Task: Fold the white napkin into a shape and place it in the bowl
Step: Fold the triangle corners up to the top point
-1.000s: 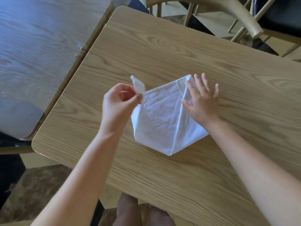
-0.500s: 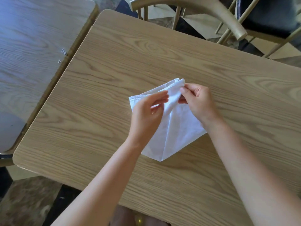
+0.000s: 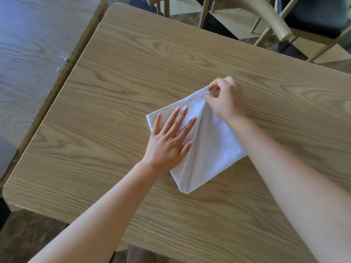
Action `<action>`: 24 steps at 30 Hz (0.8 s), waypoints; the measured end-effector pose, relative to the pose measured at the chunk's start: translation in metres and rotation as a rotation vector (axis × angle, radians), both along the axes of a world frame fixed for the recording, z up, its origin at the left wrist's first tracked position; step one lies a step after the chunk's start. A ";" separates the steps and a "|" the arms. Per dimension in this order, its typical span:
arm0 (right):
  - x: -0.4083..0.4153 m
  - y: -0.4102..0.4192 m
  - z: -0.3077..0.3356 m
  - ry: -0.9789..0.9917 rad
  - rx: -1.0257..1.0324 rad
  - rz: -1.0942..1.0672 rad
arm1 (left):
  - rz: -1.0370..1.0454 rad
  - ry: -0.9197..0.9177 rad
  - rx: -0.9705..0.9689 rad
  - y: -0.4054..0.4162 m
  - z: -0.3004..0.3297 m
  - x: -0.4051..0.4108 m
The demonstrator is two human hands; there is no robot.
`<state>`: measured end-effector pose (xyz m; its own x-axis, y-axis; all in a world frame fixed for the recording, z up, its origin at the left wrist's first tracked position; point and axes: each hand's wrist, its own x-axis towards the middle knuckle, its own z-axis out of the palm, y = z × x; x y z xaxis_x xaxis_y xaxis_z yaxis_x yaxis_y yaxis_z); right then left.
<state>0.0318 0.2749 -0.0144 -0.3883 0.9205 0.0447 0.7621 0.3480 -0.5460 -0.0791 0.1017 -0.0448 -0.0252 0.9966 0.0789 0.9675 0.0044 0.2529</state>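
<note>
The white napkin (image 3: 210,149) lies folded on the wooden table (image 3: 133,76), its two side flaps meeting along a centre crease and tapering to a point toward me. My left hand (image 3: 169,141) lies flat on the left flap, fingers spread, pressing it down. My right hand (image 3: 226,99) pinches the napkin's far top corner between thumb and fingertips. No bowl is in view.
A second table (image 3: 32,54) adjoins on the left. Wooden chairs (image 3: 273,21) stand beyond the far edge, one with a dark seat at the top right. My knees show below the near table edge.
My left hand brought the left corner across to the centre, let it go and now presses flat on the flap. My right hand went from lying flat to pinching the top corner.
</note>
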 end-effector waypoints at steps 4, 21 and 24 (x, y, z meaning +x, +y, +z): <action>0.002 -0.005 -0.012 -0.150 0.267 0.243 | 0.030 0.037 -0.042 0.001 -0.006 0.003; 0.004 -0.015 -0.030 -0.358 0.102 0.401 | -0.043 0.008 -0.088 0.000 -0.002 0.021; 0.004 -0.017 -0.030 -0.352 0.105 0.398 | -0.171 0.013 -0.139 -0.044 0.000 0.032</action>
<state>0.0362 0.2579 -0.0442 -0.7138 0.6971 -0.0672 0.6911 0.6857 -0.2284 -0.0466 0.0576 -0.0452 0.1451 0.9876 -0.0601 0.9604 -0.1260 0.2483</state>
